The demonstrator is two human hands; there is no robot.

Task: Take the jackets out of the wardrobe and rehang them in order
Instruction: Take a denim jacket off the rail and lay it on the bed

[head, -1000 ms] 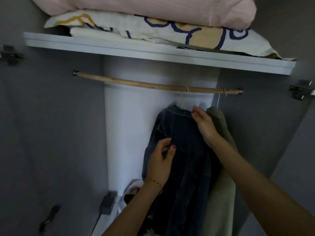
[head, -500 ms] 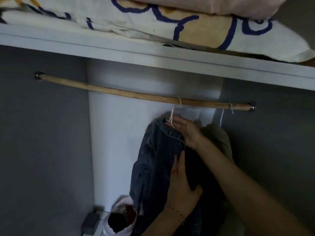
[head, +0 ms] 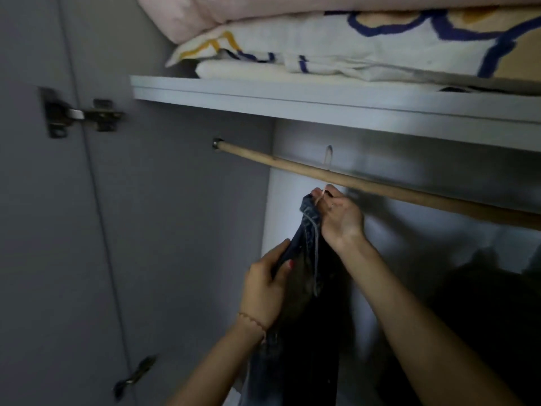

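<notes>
A dark blue denim jacket [head: 304,312] hangs bunched from a thin pale hanger hook [head: 328,159] that loops over the wooden rail [head: 380,186]. My right hand [head: 336,215] grips the jacket's collar and the hanger neck just under the rail. My left hand [head: 266,285] holds the jacket's left edge lower down, thumb over the fabric. A second garment [head: 497,288] at the right is only a dark blurred shape.
A white shelf [head: 292,98] runs above the rail and carries folded bedding [head: 351,48] in pink and white with blue lines. The open grey door [head: 44,230] with its hinge [head: 79,115] stands at the left. The wardrobe's pale back panel [head: 281,212] lies behind the jacket.
The view has swung right, so the rail's left end now shows. The denim jacket and its hanger have slid left along the rail. My left hand shifted to the jacket's left edge.
</notes>
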